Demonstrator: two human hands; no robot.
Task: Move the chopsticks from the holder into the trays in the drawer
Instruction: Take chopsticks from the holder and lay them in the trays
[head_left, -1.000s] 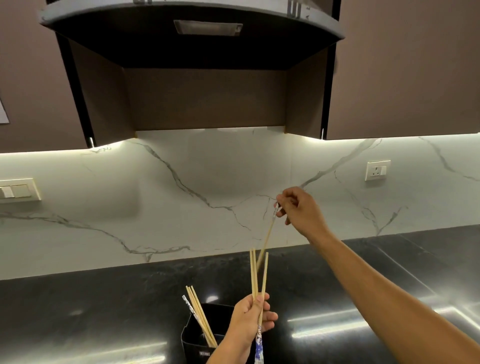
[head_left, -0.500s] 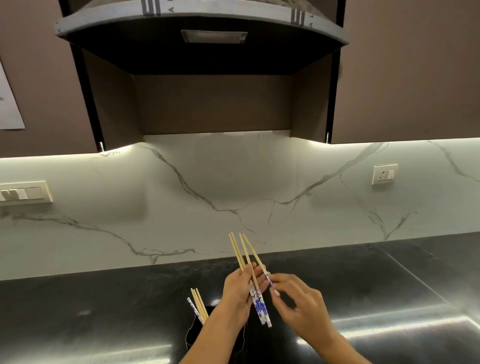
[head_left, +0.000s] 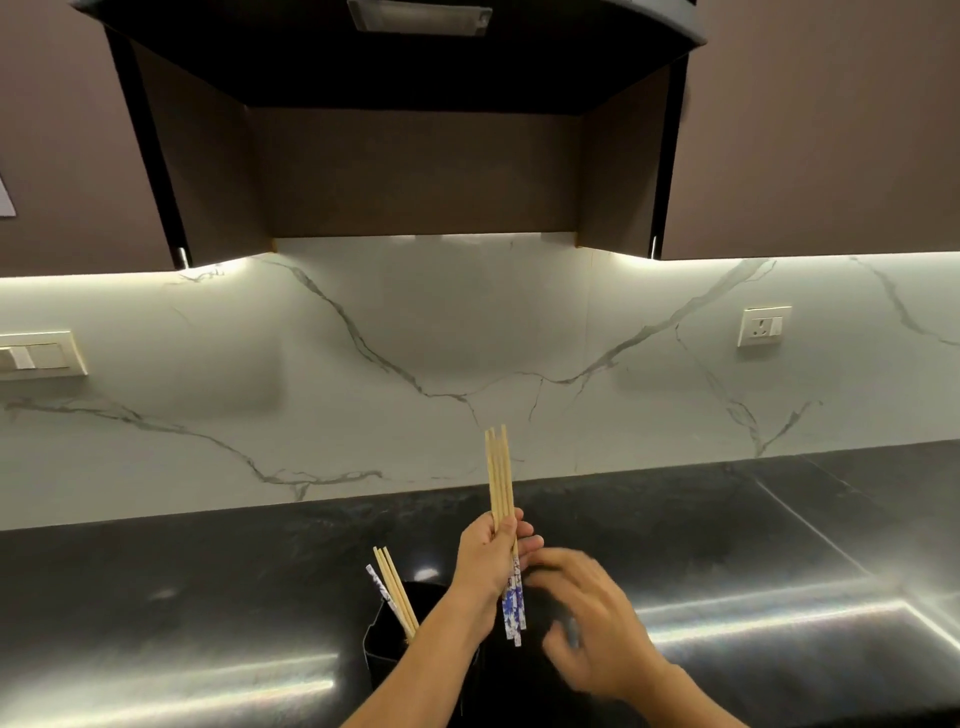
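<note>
Across the dark worktop (head_left: 208, 597), only a black holder (head_left: 382, 642) with a few chopsticks (head_left: 396, 592) leaning inside; no drawer or trays in view. Gripped upright in the left hand (head_left: 485, 566): a chopstick bundle (head_left: 500, 483), likely to fan and slip if loosened. Right hand (head_left: 587, 623) blurred beside it, grip impossible to tell.

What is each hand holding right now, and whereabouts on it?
Left hand grips a bundle of chopsticks around the middle. Right hand is blurred; seemingly empty.

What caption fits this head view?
Left hand grips bundled chopsticks; more wait in the black holder.
</note>
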